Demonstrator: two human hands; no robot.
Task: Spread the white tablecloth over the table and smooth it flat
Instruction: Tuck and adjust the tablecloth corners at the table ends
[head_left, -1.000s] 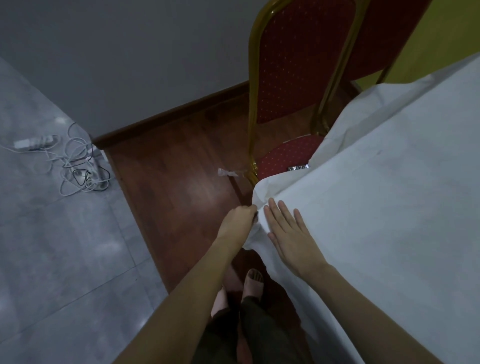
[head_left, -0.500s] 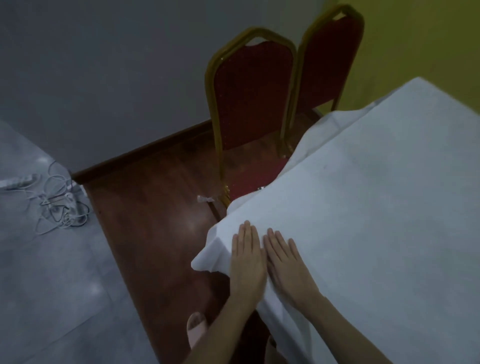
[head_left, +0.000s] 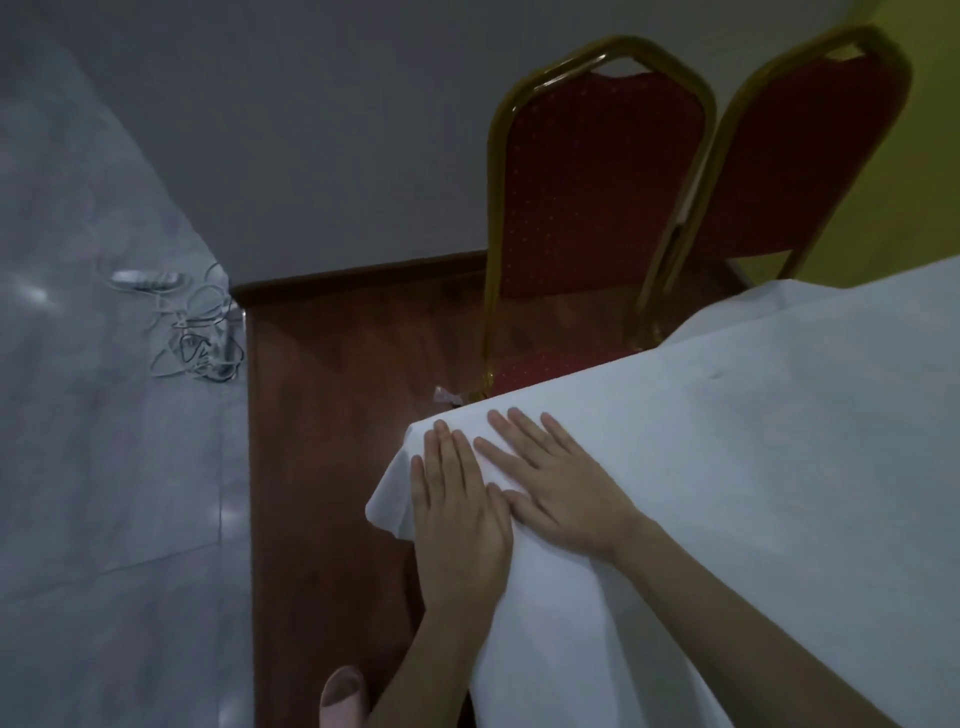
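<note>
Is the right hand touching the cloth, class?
Touching. The head view shows the right hand lying palm-down, fingers spread, flat on the cloth near the table's corner, no gap beneath it.

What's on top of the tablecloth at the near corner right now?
Both hands lie flat, palms down, side by side on the white tablecloth: left hand, right hand. The table underneath is fully covered, unseen.

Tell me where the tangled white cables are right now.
Head view, left side: the cables lie on the grey floor beside the wooden floor's corner.
</note>
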